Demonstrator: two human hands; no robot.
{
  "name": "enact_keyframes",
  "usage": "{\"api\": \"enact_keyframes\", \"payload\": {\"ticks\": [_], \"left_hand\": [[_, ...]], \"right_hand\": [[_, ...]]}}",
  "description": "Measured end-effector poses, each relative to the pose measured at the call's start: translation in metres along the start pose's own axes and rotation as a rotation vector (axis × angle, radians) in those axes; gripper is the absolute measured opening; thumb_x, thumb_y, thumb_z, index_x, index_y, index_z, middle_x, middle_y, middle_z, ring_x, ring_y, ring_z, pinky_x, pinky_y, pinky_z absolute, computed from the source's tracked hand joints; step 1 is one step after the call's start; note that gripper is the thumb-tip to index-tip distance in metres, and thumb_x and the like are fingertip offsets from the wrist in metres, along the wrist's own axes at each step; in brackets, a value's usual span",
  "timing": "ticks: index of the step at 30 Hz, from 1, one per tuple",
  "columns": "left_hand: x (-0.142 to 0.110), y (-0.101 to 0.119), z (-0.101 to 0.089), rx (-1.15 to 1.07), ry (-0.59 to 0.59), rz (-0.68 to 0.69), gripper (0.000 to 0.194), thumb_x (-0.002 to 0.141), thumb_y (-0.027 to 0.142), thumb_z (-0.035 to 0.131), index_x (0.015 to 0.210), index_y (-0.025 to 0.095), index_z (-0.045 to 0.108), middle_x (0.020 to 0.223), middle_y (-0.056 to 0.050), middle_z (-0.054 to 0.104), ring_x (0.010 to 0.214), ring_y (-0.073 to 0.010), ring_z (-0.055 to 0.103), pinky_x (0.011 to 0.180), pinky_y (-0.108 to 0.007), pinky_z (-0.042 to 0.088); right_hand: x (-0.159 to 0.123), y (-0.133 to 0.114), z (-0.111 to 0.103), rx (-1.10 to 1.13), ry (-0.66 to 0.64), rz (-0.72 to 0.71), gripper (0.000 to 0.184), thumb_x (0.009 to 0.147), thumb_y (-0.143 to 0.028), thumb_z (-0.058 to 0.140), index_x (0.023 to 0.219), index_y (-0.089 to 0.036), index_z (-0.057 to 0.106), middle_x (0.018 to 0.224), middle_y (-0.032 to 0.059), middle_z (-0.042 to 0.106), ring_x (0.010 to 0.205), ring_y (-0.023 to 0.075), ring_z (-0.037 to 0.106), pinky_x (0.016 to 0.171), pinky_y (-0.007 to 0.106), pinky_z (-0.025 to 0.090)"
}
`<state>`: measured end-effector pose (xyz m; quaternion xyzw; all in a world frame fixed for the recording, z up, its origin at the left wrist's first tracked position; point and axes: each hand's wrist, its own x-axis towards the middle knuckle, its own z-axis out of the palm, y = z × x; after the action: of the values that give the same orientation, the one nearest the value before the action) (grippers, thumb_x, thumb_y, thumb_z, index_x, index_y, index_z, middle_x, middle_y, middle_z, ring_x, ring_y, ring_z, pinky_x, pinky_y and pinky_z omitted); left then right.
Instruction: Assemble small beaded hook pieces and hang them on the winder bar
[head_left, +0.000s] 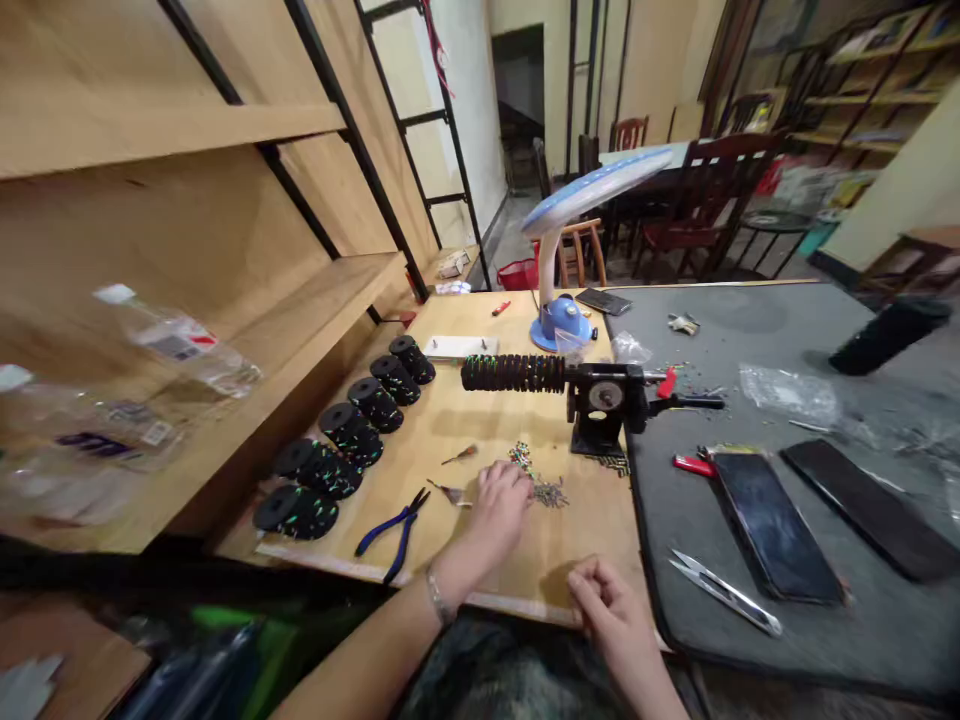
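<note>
My left hand (501, 508) rests low over the wooden tabletop, its fingers drawn together and bent down at a pile of small grey pieces (551, 494). Its fingertips are partly hidden. Small multicoloured beads (520, 457) lie just beyond it. Near the front edge, my right hand (606, 605) is closed, thumb against the fingers; anything in the pinch is too small to see. Behind both hands, a black winding device (604, 400) carries a horizontal black roll (514, 373) with coloured flecks. Blue-handled pliers (394, 535) lie left of my left hand.
Several flecked black spools (351, 433) line the left side. A blue lamp (562, 322) stands at the back. On the grey mat (727, 320) to the right lie thread snips (726, 590), a phone (776, 525), a dark case (874, 508) and a red lighter (694, 465).
</note>
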<state>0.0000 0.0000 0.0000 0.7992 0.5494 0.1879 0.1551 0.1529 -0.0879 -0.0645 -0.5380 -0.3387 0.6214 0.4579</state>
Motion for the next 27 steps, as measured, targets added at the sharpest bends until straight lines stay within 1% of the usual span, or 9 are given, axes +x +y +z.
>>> {"api": "enact_keyframes", "payload": {"ticks": [2,4,7,8,10,12,14,20,27], "left_hand": [[-0.012,0.002,-0.003,-0.141,-0.013,-0.025,0.015,0.085,0.009,0.047,0.076,0.019,0.055,0.086,-0.006,0.059,0.09,-0.0239,0.049,0.079,-0.037,0.037],[-0.025,0.006,-0.001,-0.353,-0.037,-0.092,0.012,0.086,0.013,0.047,0.078,0.019,0.053,0.08,-0.003,0.056,0.08,-0.0199,0.05,0.073,-0.033,0.039],[-0.047,0.013,0.011,-0.864,-0.128,-0.306,0.007,0.086,0.023,0.049,0.081,0.019,0.05,0.069,0.002,0.05,0.064,-0.014,0.049,0.061,-0.026,0.039],[-0.053,0.016,0.016,-0.993,-0.117,-0.375,0.008,0.085,0.026,0.052,0.081,0.019,0.05,0.068,0.003,0.049,0.062,-0.0128,0.048,0.059,-0.024,0.039],[-0.063,0.019,0.024,-1.162,-0.074,-0.482,0.014,0.08,0.028,0.06,0.082,0.018,0.051,0.07,0.003,0.051,0.062,-0.0112,0.049,0.059,-0.023,0.04],[-0.068,0.02,0.029,-1.247,-0.023,-0.551,0.02,0.075,0.029,0.066,0.082,0.017,0.052,0.071,0.002,0.054,0.062,-0.0105,0.05,0.059,-0.022,0.04],[-0.071,0.019,0.031,-1.292,0.008,-0.582,0.023,0.072,0.03,0.07,0.081,0.017,0.054,0.07,0.002,0.055,0.062,-0.0104,0.051,0.059,-0.022,0.041],[-0.073,0.013,0.032,-1.369,0.016,-0.607,0.026,0.072,0.033,0.074,0.08,0.017,0.055,0.067,0.003,0.057,0.059,-0.0098,0.052,0.057,-0.022,0.04],[-0.072,0.012,0.032,-1.371,0.036,-0.614,0.03,0.069,0.037,0.077,0.078,0.016,0.057,0.066,0.003,0.057,0.057,-0.0089,0.051,0.055,-0.02,0.038]], "right_hand": [[-0.004,-0.006,-0.001,0.012,-0.025,0.027,0.058,0.059,-0.076,0.065,0.063,-0.021,0.047,0.042,-0.0099,0.042,0.037,0.0059,0.028,0.04,0.02,0.019],[-0.007,-0.01,0.0,0.026,-0.048,0.049,0.057,0.06,-0.075,0.066,0.065,-0.021,0.047,0.042,-0.0095,0.043,0.037,0.0059,0.029,0.04,0.02,0.02],[-0.01,-0.012,0.005,0.048,-0.081,0.069,0.056,0.062,-0.074,0.066,0.066,-0.021,0.048,0.043,-0.0096,0.044,0.036,0.0054,0.029,0.039,0.019,0.02],[-0.011,-0.012,0.007,0.053,-0.095,0.075,0.056,0.063,-0.073,0.066,0.067,-0.021,0.048,0.043,-0.0094,0.045,0.036,0.0052,0.029,0.039,0.019,0.02],[-0.012,-0.012,0.013,0.059,-0.133,0.093,0.055,0.063,-0.073,0.066,0.067,-0.021,0.047,0.044,-0.0085,0.049,0.036,0.0052,0.032,0.038,0.018,0.021],[-0.012,-0.013,0.018,0.07,-0.166,0.106,0.055,0.063,-0.073,0.066,0.067,-0.021,0.047,0.046,-0.0069,0.053,0.036,0.0052,0.036,0.036,0.017,0.021],[-0.012,-0.014,0.021,0.081,-0.19,0.109,0.056,0.064,-0.073,0.066,0.068,-0.021,0.046,0.048,-0.0051,0.057,0.035,0.0053,0.04,0.035,0.016,0.021],[-0.01,-0.016,0.029,0.098,-0.23,0.132,0.053,0.065,-0.069,0.067,0.069,-0.02,0.047,0.058,0.0004,0.067,0.042,0.0086,0.055,0.033,0.014,0.028],[-0.006,-0.015,0.032,0.094,-0.256,0.136,0.043,0.071,-0.058,0.065,0.069,-0.02,0.046,0.06,0.0007,0.069,0.044,0.0086,0.057,0.035,0.013,0.031]]}}
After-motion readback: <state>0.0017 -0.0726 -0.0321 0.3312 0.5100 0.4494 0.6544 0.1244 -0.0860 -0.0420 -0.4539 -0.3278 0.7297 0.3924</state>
